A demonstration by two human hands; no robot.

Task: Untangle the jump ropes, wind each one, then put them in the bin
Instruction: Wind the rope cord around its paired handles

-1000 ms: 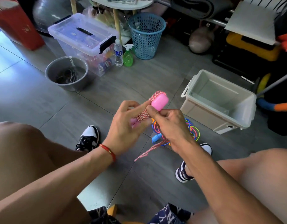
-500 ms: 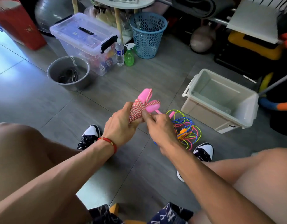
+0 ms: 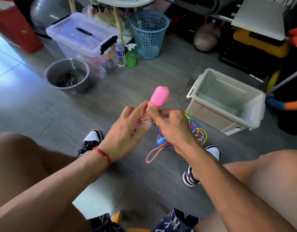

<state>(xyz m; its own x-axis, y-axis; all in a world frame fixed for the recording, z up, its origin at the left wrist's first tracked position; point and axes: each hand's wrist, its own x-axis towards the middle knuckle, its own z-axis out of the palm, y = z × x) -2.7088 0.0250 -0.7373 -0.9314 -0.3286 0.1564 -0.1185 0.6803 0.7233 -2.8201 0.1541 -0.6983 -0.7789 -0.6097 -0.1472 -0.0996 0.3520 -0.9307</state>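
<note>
While the person sits with knees apart over the grey tiled floor (image 3: 111, 84), the pale rectangular plastic bin (image 3: 254, 114) makes the handiest landmark. Far to its left stands a round grey bucket (image 3: 52, 76), smooth-walled, with a clear lidded storage box (image 3: 84, 36) just behind it. Nearer the bin, still to its left, the left hand (image 3: 126, 136) curls its fingers around a bundle of twisted red-and-white cord, the woven jump rope (image 3: 145, 116), wound tight about a glossy pink rounded handle (image 3: 158, 96) that sticks up. Touching that same bundle, the right hand (image 3: 171, 128) pinches the cord with thumb and forefinger; a loose loop of it hangs below the wrist. On the floor just left of the bin's front corner lies a tangle of thin, shiny neon ropes (image 3: 198, 131) in blue, pink and green-yellow, partly hidden behind the right hand.
</note>
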